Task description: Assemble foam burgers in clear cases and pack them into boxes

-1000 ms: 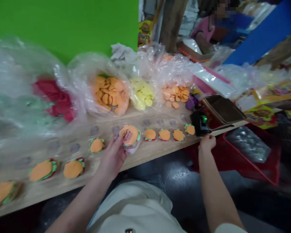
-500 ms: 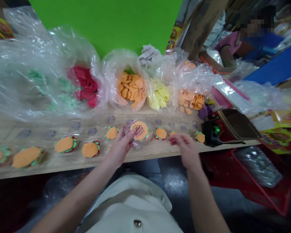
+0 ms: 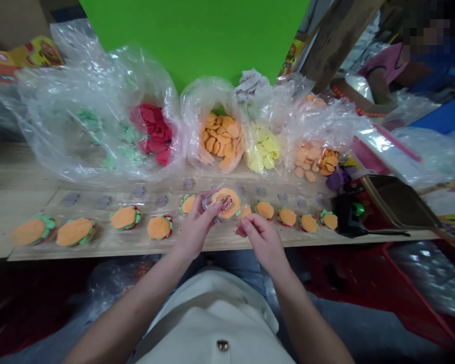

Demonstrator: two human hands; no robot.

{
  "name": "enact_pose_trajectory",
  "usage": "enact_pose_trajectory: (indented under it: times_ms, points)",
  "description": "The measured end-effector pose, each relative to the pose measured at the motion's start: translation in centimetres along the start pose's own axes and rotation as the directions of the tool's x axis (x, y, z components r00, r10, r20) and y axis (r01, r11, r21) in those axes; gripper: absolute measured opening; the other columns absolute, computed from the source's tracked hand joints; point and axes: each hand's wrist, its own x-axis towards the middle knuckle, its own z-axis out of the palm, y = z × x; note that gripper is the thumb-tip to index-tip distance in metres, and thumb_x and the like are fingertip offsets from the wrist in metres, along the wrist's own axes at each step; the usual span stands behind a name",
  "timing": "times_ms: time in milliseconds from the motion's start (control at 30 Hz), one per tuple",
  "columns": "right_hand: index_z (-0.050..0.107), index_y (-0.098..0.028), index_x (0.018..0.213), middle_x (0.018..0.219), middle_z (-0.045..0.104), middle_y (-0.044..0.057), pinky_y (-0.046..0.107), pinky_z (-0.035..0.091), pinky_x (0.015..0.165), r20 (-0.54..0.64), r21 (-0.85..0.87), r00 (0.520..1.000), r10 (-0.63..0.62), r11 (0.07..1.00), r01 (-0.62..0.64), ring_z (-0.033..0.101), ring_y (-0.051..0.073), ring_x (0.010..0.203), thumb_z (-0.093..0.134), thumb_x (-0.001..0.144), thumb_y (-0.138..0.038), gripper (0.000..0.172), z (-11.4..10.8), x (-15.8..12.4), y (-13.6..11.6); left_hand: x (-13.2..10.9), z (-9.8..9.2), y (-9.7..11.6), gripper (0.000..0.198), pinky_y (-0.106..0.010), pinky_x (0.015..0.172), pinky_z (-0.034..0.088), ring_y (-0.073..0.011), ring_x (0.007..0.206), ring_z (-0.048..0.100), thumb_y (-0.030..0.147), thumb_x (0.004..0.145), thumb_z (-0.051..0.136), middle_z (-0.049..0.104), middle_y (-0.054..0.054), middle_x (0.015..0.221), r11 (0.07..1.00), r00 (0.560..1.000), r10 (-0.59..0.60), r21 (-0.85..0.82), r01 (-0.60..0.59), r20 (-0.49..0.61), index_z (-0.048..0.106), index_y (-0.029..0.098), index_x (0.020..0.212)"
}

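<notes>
My left hand (image 3: 197,225) grips a clear round plastic case (image 3: 230,203) with a colourful printed label on an orange disc, held just above the bench. Close to its right side, my right hand (image 3: 264,237) has thumb and fingers pinched together; what they hold, if anything, is too small to make out. Behind that hand sits a partly covered orange-topped toy burger (image 3: 245,211). Along the front of the bench runs a row of similar toy burgers in clear trays, such as one at left (image 3: 125,218) and one at right (image 3: 287,217), with green and red edges showing.
Behind the row stand plastic bags of red pieces (image 3: 157,129), orange discs (image 3: 222,136) and yellow pieces (image 3: 264,149). At the right lie a black and brown box (image 3: 398,202) and, below bench height, a red crate (image 3: 375,283). Another person's pink sleeve (image 3: 387,63) shows far right.
My right hand has moved left from the right-hand burgers to beside the case, its fingers now pinched. My left hand keeps its hold on the case. The view has shifted.
</notes>
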Motion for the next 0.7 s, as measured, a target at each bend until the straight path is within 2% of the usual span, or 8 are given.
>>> enact_pose_trajectory:
  times_ms: [200,267,367,433,500,567,633,700]
  points:
    - [0.057,-0.018,0.069,0.064,0.060,0.000,0.024,0.042,0.060,-0.074,-0.100,0.996,0.040,0.994,-0.048,0.055,0.013,0.062,0.053,0.081,-0.042,0.027,0.6,0.5,0.5,-0.2,0.0,-0.1,0.037,-0.025,0.075,0.047,-0.0167,0.094,0.056,0.030,0.069,0.069,0.060,-0.002,0.103,0.996,0.998,0.064,0.061,-0.062,-0.024,0.055,0.023,0.103]
    - [0.057,-0.017,0.067,0.062,0.060,0.000,0.024,0.042,0.059,-0.088,-0.114,0.994,0.060,0.991,-0.070,0.055,0.013,0.060,0.055,0.079,-0.044,0.029,0.9,0.5,0.6,-0.3,0.1,0.0,0.035,-0.025,0.073,0.047,-0.0166,0.092,0.057,0.031,0.071,0.067,0.060,-0.002,0.101,0.999,0.999,0.035,0.030,-0.035,-0.010,0.055,0.022,0.102]
    - [0.059,-0.016,0.072,0.065,0.063,0.001,0.025,0.044,0.060,-0.099,-0.024,0.992,0.081,0.996,-0.084,0.057,0.014,0.062,0.054,0.079,-0.047,0.031,1.5,0.5,1.2,-0.4,0.3,0.3,0.031,-0.025,0.070,0.048,-0.0159,0.086,0.059,0.031,0.074,0.064,0.062,-0.002,0.098,0.995,0.998,-0.055,-0.079,0.056,0.023,0.055,0.021,0.101]
    - [0.061,-0.016,0.077,0.069,0.064,0.003,0.027,0.046,0.062,-0.062,0.036,0.993,0.095,0.995,-0.093,0.059,0.016,0.066,0.052,0.080,-0.048,0.034,1.5,0.4,1.9,-0.2,0.2,0.4,0.030,-0.025,0.068,0.049,-0.0156,0.084,0.060,0.031,0.075,0.063,0.062,-0.003,0.097,0.985,0.995,-0.096,-0.137,0.101,0.041,0.055,0.020,0.102]
    - [0.062,-0.015,0.082,0.076,0.066,0.005,0.028,0.047,0.064,-0.045,0.002,0.995,0.091,0.996,-0.091,0.059,0.017,0.071,0.052,0.080,-0.048,0.034,1.0,0.2,2.6,0.2,-0.1,0.5,0.029,-0.026,0.067,0.050,-0.0153,0.082,0.061,0.032,0.076,0.062,0.063,-0.003,0.097,0.980,0.993,-0.115,-0.163,0.118,0.032,0.055,0.019,0.101]
    - [0.063,-0.016,0.083,0.080,0.065,0.006,0.029,0.046,0.068,-0.178,-0.151,0.984,0.027,0.987,-0.055,0.058,0.018,0.076,0.056,0.077,-0.045,0.030,0.2,-0.3,2.8,0.6,-0.7,0.6,0.031,-0.026,0.067,0.050,-0.0159,0.082,0.061,0.033,0.075,0.063,0.063,-0.003,0.098,0.983,0.995,-0.103,-0.150,0.101,-0.006,0.055,0.020,0.102]
    - [0.065,-0.019,0.082,0.083,0.065,0.006,0.031,0.045,0.073,-0.332,-0.306,0.940,-0.078,0.952,-0.029,0.057,0.019,0.080,0.057,0.077,-0.042,0.025,-0.3,-0.9,2.4,0.9,-1.0,0.6,0.035,-0.027,0.068,0.050,-0.0173,0.084,0.062,0.034,0.074,0.064,0.064,-0.004,0.101,0.990,0.996,-0.087,-0.118,0.083,-0.035,0.055,0.021,0.105]
    - [0.067,-0.021,0.082,0.083,0.066,0.004,0.031,0.044,0.074,-0.335,-0.305,0.939,-0.080,0.952,-0.028,0.057,0.019,0.080,0.056,0.079,-0.039,0.022,-0.1,-1.1,1.7,1.0,-1.1,0.5,0.038,-0.027,0.069,0.050,-0.0183,0.087,0.061,0.034,0.073,0.065,0.063,-0.004,0.103,0.996,0.997,-0.060,-0.065,0.057,-0.049,0.055,0.022,0.107]
